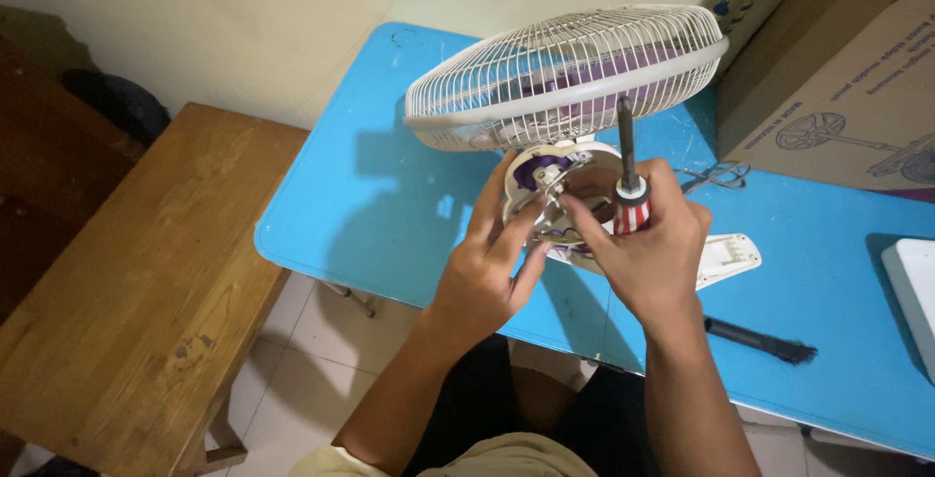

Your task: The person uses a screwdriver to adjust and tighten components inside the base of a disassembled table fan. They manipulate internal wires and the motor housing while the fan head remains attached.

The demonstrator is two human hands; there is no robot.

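**Hands at the opened motor housing of a table fan**

Fan (pixel 565 77) lying tipped on a blue tabletop (pixel 390 194), its white wire guard raised toward the wall so that the rear motor housing (pixel 560 194) faces the person; this tilt brings the open back, with its purple inner parts and wiring, into direct view. Left hand (pixel 492 263), just below and left of the housing, is spread open around the housing rim with fingers extended, touching it, apparently to steady the fan; it clasps nothing closed. Right hand (pixel 648 248), just right of the housing, is clenched on a screwdriver (pixel 628 180) with a red-and-white striped handle. The dark shaft points up past the guard's rim, away from the housing, which suggests the tool is parked in the palm while the forefinger and thumb reach into the housing. Whether those fingertips pinch a small part cannot be told. A white cover plate (pixel 730 255) lies flat on the tabletop right of the housing, partly hidden by the right hand. A dark brush (pixel 765 341) lies farther right and nearer the person. A cardboard box (pixel 847 77) stands right of the fan, and a wooden bench (pixel 136 292) sits well left of it.
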